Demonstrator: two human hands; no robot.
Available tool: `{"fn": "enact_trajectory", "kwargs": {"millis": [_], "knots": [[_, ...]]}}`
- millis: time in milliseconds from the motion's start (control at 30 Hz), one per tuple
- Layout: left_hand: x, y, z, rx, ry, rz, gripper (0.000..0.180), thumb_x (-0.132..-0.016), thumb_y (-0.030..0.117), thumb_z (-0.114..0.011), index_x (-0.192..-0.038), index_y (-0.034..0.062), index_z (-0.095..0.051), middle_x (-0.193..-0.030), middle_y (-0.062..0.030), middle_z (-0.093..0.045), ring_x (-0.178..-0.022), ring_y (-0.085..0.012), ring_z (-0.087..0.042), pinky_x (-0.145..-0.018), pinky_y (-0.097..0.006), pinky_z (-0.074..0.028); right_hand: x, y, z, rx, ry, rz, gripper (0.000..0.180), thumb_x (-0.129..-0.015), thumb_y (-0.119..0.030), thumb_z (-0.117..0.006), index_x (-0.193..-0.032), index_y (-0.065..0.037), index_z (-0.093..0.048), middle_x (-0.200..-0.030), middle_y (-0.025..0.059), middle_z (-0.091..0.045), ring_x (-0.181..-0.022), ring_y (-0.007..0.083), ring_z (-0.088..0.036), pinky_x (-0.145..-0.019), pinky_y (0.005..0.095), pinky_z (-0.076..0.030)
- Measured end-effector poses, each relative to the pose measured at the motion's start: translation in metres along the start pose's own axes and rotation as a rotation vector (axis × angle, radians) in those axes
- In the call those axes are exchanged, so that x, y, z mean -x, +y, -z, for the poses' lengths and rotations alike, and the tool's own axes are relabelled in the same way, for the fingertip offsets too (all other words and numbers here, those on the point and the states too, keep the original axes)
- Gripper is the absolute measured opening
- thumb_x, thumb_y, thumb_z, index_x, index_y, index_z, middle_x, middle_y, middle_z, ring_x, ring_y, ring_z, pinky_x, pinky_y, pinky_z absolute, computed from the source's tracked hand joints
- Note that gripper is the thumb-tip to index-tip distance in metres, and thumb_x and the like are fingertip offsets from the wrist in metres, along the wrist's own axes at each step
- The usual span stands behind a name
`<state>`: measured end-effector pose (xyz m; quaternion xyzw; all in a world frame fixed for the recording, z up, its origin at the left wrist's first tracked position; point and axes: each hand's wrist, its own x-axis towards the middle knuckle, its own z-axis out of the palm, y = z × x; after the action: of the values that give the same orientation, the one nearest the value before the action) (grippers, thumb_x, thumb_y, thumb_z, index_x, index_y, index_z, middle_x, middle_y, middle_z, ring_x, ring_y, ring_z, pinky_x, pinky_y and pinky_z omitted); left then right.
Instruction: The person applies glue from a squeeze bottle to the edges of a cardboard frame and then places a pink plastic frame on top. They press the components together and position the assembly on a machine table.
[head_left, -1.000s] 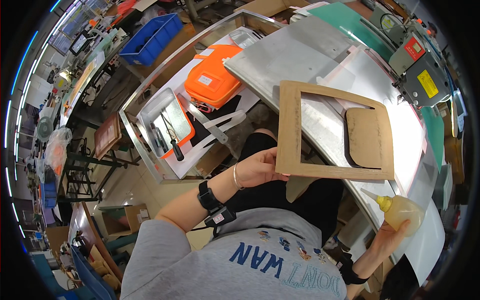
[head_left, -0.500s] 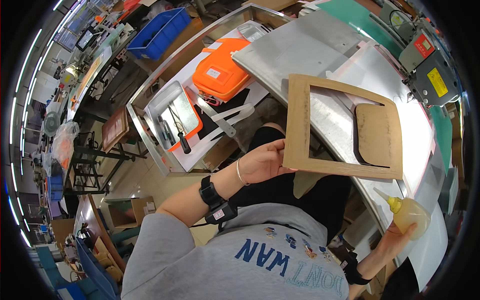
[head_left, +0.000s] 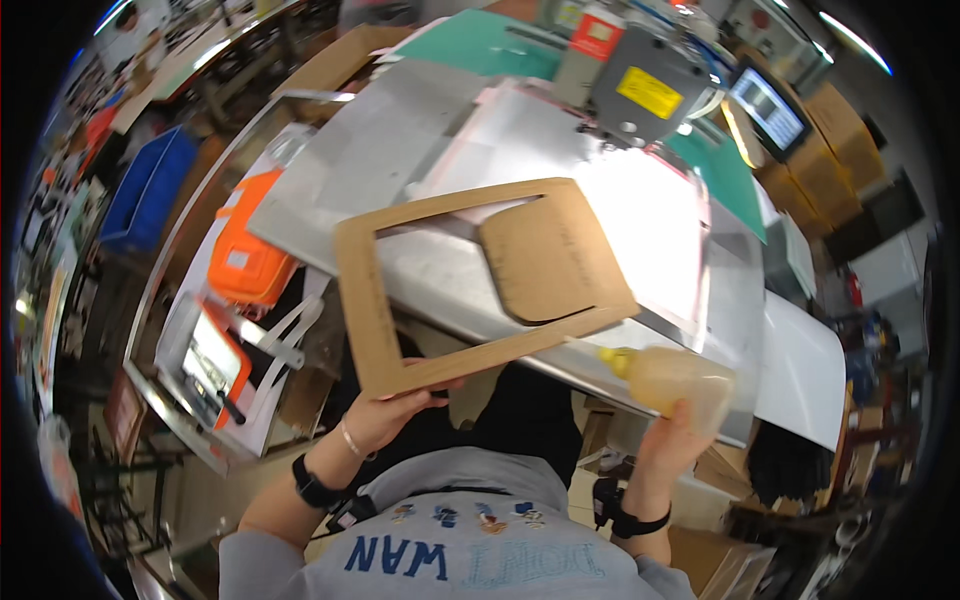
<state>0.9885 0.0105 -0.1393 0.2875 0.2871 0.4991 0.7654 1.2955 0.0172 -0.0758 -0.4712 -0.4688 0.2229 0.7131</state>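
Note:
My left hand [head_left: 385, 415] is closed on the near left corner of a flat brown cardboard template [head_left: 362, 300]. The template is a frame with a large cut-out and a rounded flap [head_left: 545, 260] inside its right half. Held tilted, it hangs over the near edge of a metal worktable [head_left: 350, 120]. My right hand [head_left: 675, 440] grips a translucent squeeze bottle [head_left: 690, 385] holding pale yellowish liquid. The bottle's yellow cap [head_left: 618, 362] and thin nozzle point left, close to the template's near right edge. Whether the nozzle touches the cardboard, I cannot tell.
A grey sewing machine head [head_left: 650, 85] stands at the back of the table under a bright light. At the left, a side tray holds an orange case [head_left: 245, 250], scissors [head_left: 285, 340] and an orange-rimmed metal box [head_left: 205, 365]. A blue crate [head_left: 150, 190] lies beyond.
My view has swung to the right, toward the machine. The template is now tilted, its right side raised. The bottle has come nearer to the template, with its nozzle turned more to the left.

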Motion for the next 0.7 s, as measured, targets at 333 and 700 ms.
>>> {"fn": "enact_trajectory", "kwargs": {"millis": [333,700], "knots": [[0.004,0.001,-0.003,-0.067,0.046,-0.029,0.041,-0.081,0.008,-0.059,-0.118,-0.0002,-0.044,-0.115,-0.0180,-0.053,-0.110,-0.0306,-0.051,-0.088,-0.037,-0.044,0.001,-0.025,-0.008,0.272,-0.089,0.198,0.049,-0.073,-0.002,-0.069,-0.105,0.004,-0.033,-0.110,0.0303,-0.051,-0.103,0.0351,-0.054,-0.086,0.0420,-0.046],[0.005,0.002,-0.003,-0.087,0.079,-0.053,0.036,-0.079,0.006,-0.059,-0.114,0.0007,-0.048,-0.115,-0.0183,-0.054,-0.108,-0.0322,-0.052,-0.085,-0.038,-0.045,0.006,-0.033,-0.009,0.107,-0.196,0.002,0.045,-0.076,-0.007,-0.067,-0.105,0.003,-0.035,-0.112,0.0290,-0.052,-0.102,0.0326,-0.055,-0.084,0.0413,-0.046]]}}
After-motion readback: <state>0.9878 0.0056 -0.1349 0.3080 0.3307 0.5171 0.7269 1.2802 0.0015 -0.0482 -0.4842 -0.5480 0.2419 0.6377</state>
